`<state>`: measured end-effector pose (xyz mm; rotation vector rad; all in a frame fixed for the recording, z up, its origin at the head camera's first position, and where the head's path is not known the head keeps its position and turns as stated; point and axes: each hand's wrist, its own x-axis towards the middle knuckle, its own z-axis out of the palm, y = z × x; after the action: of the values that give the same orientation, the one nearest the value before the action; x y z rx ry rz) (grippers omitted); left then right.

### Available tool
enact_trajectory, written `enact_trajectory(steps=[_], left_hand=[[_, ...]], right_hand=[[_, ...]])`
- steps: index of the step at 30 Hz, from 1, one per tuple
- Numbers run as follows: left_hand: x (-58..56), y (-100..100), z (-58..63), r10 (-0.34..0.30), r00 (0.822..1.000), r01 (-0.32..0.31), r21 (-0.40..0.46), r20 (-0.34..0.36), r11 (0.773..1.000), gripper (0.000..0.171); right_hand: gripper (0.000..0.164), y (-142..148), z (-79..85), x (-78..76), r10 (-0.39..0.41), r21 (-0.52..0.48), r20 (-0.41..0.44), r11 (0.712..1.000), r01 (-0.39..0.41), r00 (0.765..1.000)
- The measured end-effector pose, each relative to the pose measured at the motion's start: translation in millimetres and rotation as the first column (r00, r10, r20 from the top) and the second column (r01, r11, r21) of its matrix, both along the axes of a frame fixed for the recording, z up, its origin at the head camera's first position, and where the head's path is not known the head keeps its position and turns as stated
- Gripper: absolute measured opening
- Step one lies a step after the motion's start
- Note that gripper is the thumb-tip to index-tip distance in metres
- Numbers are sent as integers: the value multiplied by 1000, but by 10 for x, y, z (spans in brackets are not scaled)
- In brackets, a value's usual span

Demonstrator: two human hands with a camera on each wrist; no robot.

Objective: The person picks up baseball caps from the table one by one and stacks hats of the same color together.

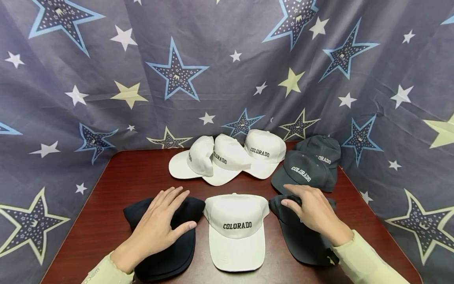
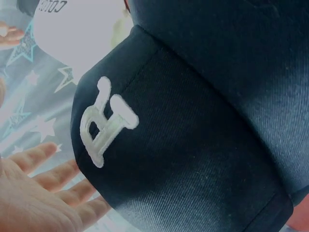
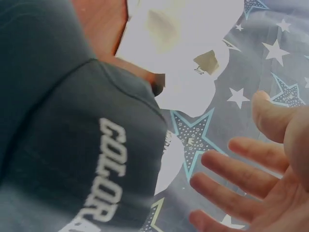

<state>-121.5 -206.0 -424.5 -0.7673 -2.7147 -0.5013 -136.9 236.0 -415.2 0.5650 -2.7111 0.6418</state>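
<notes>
My left hand (image 1: pixel 155 224) hovers over a navy baseball cap (image 1: pixel 179 252) at the front left, its fingers straight and thumb spread. In the left wrist view, the navy cap (image 2: pixel 178 145) shows a raised white letter emblem, with the left fingers (image 2: pixel 60 175) beyond its crown. A white cap (image 1: pixel 237 221) lettered COLORADO sits in the front middle, brim toward me, between both hands. My right hand (image 1: pixel 315 207) is over a dark grey cap (image 1: pixel 301 246) at the front right. Its lettering COLORADO is partly cut off in the right wrist view, where the extended right fingers (image 3: pixel 236 181) hold nothing.
Behind the front row, three white caps (image 1: pixel 264 150) overlap at the back middle of the reddish-brown table (image 1: pixel 131 173). Two dark grey caps (image 1: pixel 306 173) overlap at the back right. A star-patterned curtain (image 1: pixel 213 47) hangs behind the table and along its sides.
</notes>
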Motion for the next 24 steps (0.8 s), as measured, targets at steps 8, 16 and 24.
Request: enact_trajectory(steps=[8,16,24], left_hand=[[27,7,18,-2,1000,2,0,-11,1000,85],[51,-11,0,6,1000,-6,-2,-14,1000,83],[90,-37,-7,5,1000,-5,6,-22,1000,83]], right_hand=[[48,-140,141,-127,14,13,-57,1000,-13,998],[51,-311,300,-299,5,23,-72,1000,-4,997],[59,-486,422,-507,-51,35,4,998,51,999]])
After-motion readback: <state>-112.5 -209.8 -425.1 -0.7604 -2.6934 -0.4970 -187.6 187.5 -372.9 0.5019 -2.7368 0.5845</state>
